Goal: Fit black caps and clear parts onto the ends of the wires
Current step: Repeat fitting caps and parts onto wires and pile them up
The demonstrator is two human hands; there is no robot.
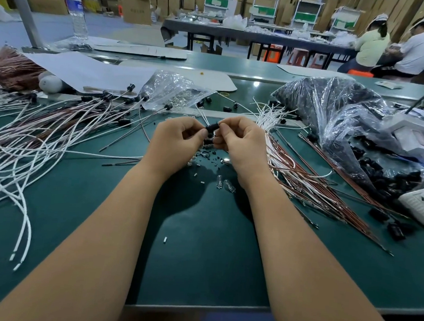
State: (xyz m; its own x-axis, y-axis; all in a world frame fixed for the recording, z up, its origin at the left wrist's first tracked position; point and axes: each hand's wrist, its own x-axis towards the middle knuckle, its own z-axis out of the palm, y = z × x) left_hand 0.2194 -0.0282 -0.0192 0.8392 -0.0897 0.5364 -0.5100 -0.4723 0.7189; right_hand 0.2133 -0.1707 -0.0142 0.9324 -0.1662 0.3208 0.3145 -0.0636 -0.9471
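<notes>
Risk: black cap (212,127), pinched between left hand (176,139) and right hand (240,139) fingertips (both curled), slips, falls among loose bits.

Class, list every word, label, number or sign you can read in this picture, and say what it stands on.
None can be read.
Water bottle label: blue, print blurred.
Cardboard boxes: dark marks, too small and blurred.
Green panels on the far racks: no legible text.
</notes>
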